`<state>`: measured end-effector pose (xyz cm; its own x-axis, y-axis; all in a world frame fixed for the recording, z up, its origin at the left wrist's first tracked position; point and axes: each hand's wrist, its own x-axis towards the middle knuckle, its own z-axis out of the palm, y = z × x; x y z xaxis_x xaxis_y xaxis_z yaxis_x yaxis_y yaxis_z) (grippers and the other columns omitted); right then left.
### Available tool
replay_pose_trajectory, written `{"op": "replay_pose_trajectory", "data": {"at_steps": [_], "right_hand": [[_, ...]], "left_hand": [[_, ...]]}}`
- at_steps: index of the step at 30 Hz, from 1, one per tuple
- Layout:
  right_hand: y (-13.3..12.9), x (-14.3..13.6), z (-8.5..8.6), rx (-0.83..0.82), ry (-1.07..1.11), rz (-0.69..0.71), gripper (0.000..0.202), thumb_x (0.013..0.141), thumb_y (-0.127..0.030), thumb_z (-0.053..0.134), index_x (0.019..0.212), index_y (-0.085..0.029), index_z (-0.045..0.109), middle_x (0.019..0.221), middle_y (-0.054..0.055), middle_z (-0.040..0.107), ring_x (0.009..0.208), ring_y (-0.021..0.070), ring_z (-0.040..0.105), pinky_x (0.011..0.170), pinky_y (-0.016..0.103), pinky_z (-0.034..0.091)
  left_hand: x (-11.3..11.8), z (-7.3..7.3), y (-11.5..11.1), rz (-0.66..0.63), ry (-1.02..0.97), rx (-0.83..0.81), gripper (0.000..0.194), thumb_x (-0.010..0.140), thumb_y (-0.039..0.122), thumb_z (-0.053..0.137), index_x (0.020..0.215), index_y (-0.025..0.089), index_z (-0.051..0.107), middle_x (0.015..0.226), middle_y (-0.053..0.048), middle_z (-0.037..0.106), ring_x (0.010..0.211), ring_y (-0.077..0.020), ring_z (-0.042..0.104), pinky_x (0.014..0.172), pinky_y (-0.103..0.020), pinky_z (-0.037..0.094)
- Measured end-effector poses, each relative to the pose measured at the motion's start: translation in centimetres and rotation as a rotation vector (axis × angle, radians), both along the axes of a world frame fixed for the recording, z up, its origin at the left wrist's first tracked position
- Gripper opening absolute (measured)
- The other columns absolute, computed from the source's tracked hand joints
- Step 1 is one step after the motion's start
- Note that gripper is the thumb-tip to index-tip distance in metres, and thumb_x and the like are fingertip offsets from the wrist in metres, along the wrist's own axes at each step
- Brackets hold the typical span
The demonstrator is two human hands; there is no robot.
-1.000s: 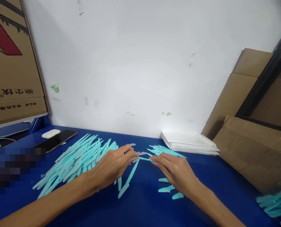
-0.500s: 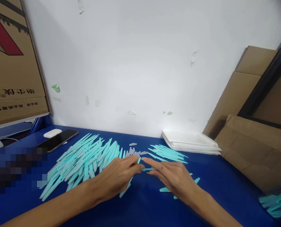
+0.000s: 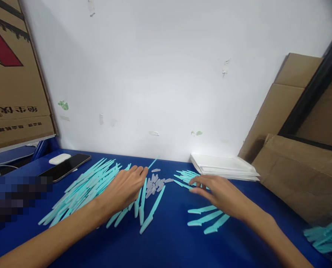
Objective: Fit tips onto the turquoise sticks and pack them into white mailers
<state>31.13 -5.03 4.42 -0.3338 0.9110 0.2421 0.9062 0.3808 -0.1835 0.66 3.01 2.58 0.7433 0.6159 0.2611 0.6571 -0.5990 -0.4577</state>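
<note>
My left hand (image 3: 127, 185) is closed around a turquoise eyebrow razor (image 3: 152, 163), whose thin handle sticks out beyond the fingers. Beneath and beside that hand spreads a large pile of the same razors (image 3: 85, 190). Small translucent grey blade caps (image 3: 154, 183) lie in a heap just right of it. My right hand (image 3: 217, 191) hovers at a smaller group of razors (image 3: 184, 175), thumb and fingers curved but apart. Its fingertips are close to the handle end of one razor; whether they touch it I cannot tell. Nearer to me lie three more razors (image 3: 202, 220).
A stack of white sheets or trays (image 3: 224, 165) rests against the wall at the back right. Left are a phone (image 3: 68, 165) and a white case (image 3: 60, 159). Cardboard boxes (image 3: 297, 175) flank the blue table (image 3: 168, 245). More razors (image 3: 326, 234) sit at the far right edge.
The hands have parted from the middle. My left hand has moved left to the large pile and holds a razor; my right has moved right and back, uncovering the three nearer razors.
</note>
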Motion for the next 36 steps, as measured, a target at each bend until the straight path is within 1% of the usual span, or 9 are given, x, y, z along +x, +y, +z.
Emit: {"op": "replay_pose_trajectory", "data": {"at_steps": [3, 5, 8, 14, 19, 25, 30, 33, 36], "right_hand": [[-0.2, 1.0, 0.4, -0.342, 0.06, -0.046, 0.036, 0.09, -0.056, 0.062, 0.113, -0.03, 0.07, 0.096, 0.003, 0.073, 0.084, 0.0228, 0.067, 0.068, 0.03, 0.048], [-0.2, 1.3, 0.6, -0.48, 0.084, -0.091, 0.04, 0.081, -0.055, 0.072, 0.111, -0.028, 0.072, 0.096, 0.004, 0.071, 0.089, 0.0242, 0.066, 0.067, 0.028, 0.046], [-0.2, 1.7, 0.4, -0.546, 0.106, -0.139, 0.039, 0.075, -0.047, 0.079, 0.106, -0.025, 0.073, 0.099, 0.005, 0.069, 0.094, 0.0243, 0.063, 0.069, 0.027, 0.044], [0.2, 1.6, -1.0, -0.556, 0.151, -0.09, 0.018, 0.082, -0.036, 0.073, 0.092, -0.021, 0.072, 0.088, 0.003, 0.067, 0.08, 0.0172, 0.06, 0.063, 0.024, 0.041], [-0.1, 0.8, -1.0, -0.346, 0.089, 0.032, 0.016, 0.095, -0.034, 0.061, 0.086, -0.021, 0.067, 0.084, 0.002, 0.068, 0.074, 0.0165, 0.06, 0.062, 0.026, 0.04], [-0.3, -0.3, -0.7, -0.08, 0.027, 0.094, 0.017, 0.106, -0.031, 0.039, 0.103, -0.024, 0.054, 0.075, 0.0, 0.066, 0.065, 0.0167, 0.059, 0.059, 0.027, 0.04], [-0.3, -1.1, -0.8, 0.05, -0.026, 0.066, 0.015, 0.105, -0.032, 0.044, 0.112, -0.026, 0.055, 0.09, 0.0, 0.069, 0.073, 0.0178, 0.065, 0.063, 0.028, 0.046], [-0.3, -1.4, -1.0, 0.077, -0.041, 0.089, 0.015, 0.105, -0.03, 0.045, 0.114, -0.027, 0.057, 0.105, 0.001, 0.07, 0.086, 0.0191, 0.068, 0.07, 0.03, 0.049], [-0.1, -1.5, -1.4, 0.082, -0.077, 0.069, 0.016, 0.104, -0.03, 0.046, 0.112, -0.026, 0.059, 0.103, 0.002, 0.071, 0.085, 0.0206, 0.07, 0.067, 0.03, 0.049]], "left_hand": [[0.0, 0.2, -0.2, 0.014, 0.0, -0.052, 0.047, 0.085, -0.001, 0.042, 0.131, 0.006, 0.051, 0.09, -0.011, 0.065, 0.073, -0.0253, 0.062, 0.047, -0.03, 0.032], [0.2, 0.4, -0.8, 0.004, -0.008, -0.107, 0.032, 0.088, 0.004, 0.042, 0.113, 0.011, 0.06, 0.084, -0.009, 0.064, 0.065, -0.0234, 0.06, 0.046, -0.03, 0.028], [0.5, 0.4, -1.5, -0.003, -0.017, -0.171, 0.021, 0.091, 0.011, 0.043, 0.082, 0.017, 0.061, 0.073, -0.007, 0.061, 0.056, -0.0217, 0.056, 0.046, -0.031, 0.023], [0.7, -0.1, -2.0, 0.049, -0.007, -0.246, 0.027, 0.088, 0.013, 0.045, 0.064, 0.018, 0.055, 0.056, -0.004, 0.056, 0.045, -0.0184, 0.049, 0.045, -0.031, 0.016], [0.7, 0.2, -0.8, 0.026, -0.115, -0.208, 0.028, 0.095, 0.014, 0.04, 0.076, 0.017, 0.06, 0.065, -0.005, 0.059, 0.052, -0.0186, 0.053, 0.047, -0.03, 0.021], [3.0, 1.1, 4.6, -0.066, -0.105, -0.206, 0.021, 0.099, 0.018, 0.046, 0.105, 0.015, 0.065, 0.102, -0.014, 0.064, 0.094, -0.0273, 0.061, 0.059, -0.029, 0.039], [5.1, -0.2, 8.4, -0.071, -0.086, -0.269, 0.016, 0.096, 0.027, 0.057, 0.098, 0.014, 0.067, 0.098, -0.014, 0.065, 0.087, -0.0268, 0.064, 0.067, -0.033, 0.047], [5.4, -1.2, 9.2, -0.079, -0.092, -0.291, 0.016, 0.098, 0.026, 0.054, 0.101, 0.014, 0.065, 0.1, -0.013, 0.066, 0.086, -0.0236, 0.064, 0.073, -0.034, 0.049], [5.2, -1.4, 9.5, -0.085, -0.106, -0.301, 0.019, 0.098, 0.029, 0.055, 0.103, 0.013, 0.063, 0.103, -0.009, 0.066, 0.089, -0.0207, 0.064, 0.077, -0.035, 0.051]]}}
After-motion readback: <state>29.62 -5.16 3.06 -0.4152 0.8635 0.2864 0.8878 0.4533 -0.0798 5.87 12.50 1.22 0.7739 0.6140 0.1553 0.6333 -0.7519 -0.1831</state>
